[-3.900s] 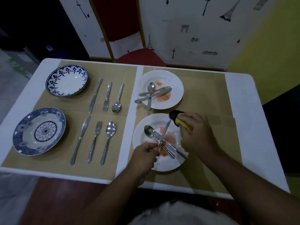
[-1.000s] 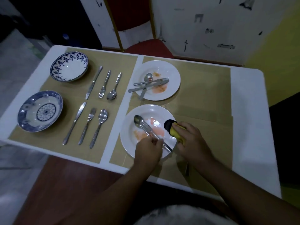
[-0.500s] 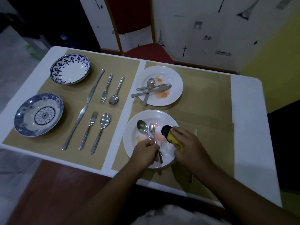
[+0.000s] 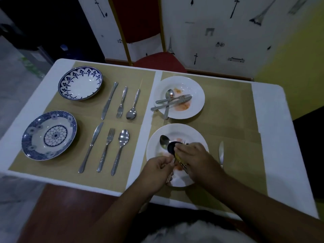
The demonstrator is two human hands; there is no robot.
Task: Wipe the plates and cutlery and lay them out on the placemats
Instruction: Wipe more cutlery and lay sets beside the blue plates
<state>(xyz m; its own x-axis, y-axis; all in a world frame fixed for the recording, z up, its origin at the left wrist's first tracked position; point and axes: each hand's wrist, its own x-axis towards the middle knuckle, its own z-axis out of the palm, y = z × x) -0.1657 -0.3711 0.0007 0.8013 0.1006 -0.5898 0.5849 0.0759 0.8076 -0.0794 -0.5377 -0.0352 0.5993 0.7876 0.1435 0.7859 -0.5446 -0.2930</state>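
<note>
A white plate (image 4: 189,132) smeared with orange sits on the near right placemat (image 4: 242,165). A spoon (image 4: 164,142) lies in it. My left hand (image 4: 157,168) is closed on the handle of a fork (image 4: 169,174) above the plate's near rim. My right hand (image 4: 194,158) grips a yellow and black sponge (image 4: 172,148) pressed on the fork. A knife (image 4: 221,153) lies on the mat right of the plate. Behind it, a second dirty white plate (image 4: 196,92) holds a spoon, fork and knife (image 4: 171,104).
On the left placemats stand two blue patterned plates (image 4: 79,83) (image 4: 49,135), each with a knife, fork and spoon (image 4: 121,102) (image 4: 106,148) laid beside it. A red chair (image 4: 157,62) stands behind the white table (image 4: 273,137). The table's near edge is close to my arms.
The knife I held over the near plate now lies on the mat to its right. My left hand has taken up the fork, and the sponge has moved left onto it.
</note>
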